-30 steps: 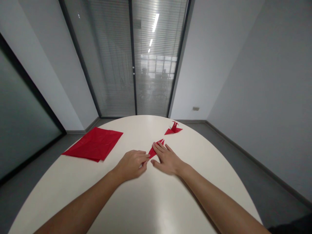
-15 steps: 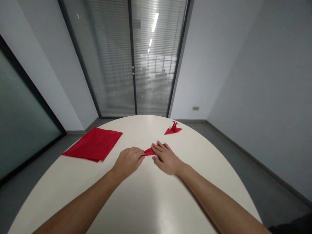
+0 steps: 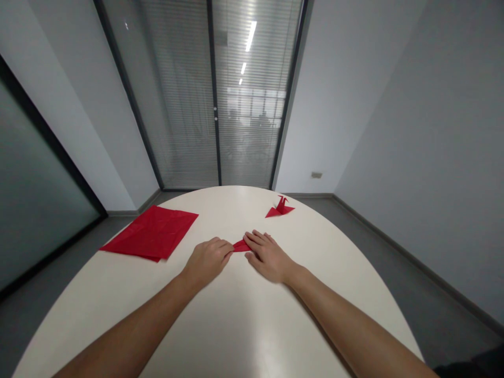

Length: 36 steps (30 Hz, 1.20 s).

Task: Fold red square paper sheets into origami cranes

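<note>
A narrow piece of folded red paper (image 3: 240, 245) lies on the table between my hands. Its left tip is pinched in the closed fingers of my left hand (image 3: 210, 256). My right hand (image 3: 270, 257) rests flat over the paper's right part, fingers stretched out and thumb apart, and hides most of that end. Beyond my right hand stands a folded red paper crane (image 3: 281, 207) with its wings spread; neither hand touches it.
Red paper sheets (image 3: 153, 233) lie stacked, slightly askew, at the table's left edge. The round white table (image 3: 220, 315) has a curved rim. Behind it are a glass partition with blinds (image 3: 185, 131) and a grey wall (image 3: 433, 157).
The fingers of my right hand have shifted very slightly over the folded paper and lie closer together. My left hand keeps its pinch in nearly the same place.
</note>
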Available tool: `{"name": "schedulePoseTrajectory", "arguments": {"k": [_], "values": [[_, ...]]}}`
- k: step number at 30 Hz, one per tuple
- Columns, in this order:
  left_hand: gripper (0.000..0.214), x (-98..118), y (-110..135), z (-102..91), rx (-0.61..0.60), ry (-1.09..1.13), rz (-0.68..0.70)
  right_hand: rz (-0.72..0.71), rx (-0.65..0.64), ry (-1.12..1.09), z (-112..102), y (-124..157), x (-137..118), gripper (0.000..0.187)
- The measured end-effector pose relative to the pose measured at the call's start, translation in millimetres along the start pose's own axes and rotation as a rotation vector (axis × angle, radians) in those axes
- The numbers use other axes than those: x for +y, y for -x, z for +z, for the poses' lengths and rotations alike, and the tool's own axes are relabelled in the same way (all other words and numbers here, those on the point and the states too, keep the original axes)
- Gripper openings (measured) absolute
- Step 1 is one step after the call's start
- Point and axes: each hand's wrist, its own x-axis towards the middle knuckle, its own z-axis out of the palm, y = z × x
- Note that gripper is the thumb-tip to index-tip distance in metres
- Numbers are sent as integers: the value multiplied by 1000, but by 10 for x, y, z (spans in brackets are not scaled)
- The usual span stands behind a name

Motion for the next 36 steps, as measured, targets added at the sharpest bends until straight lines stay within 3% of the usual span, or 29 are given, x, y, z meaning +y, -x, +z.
{"name": "schedulePoseTrajectory", "arguments": {"k": [12, 16, 20, 30, 36], "values": [[17, 1, -4, -12, -20, -14, 7, 141, -2, 62, 21, 7, -56, 74], [16, 2, -11, -17, -39, -23, -2, -24, 38, 55, -17, 15, -67, 71], [16, 10, -17, -23, -64, -20, -13, -170, -51, 12, -48, 21, -65, 70], [15, 8, -9, -17, -54, -26, -10, 17, -84, 13, -18, 17, -59, 76], [15, 10, -24, -18, -58, -36, -12, 46, -56, 31, -19, 10, -65, 70]]}}
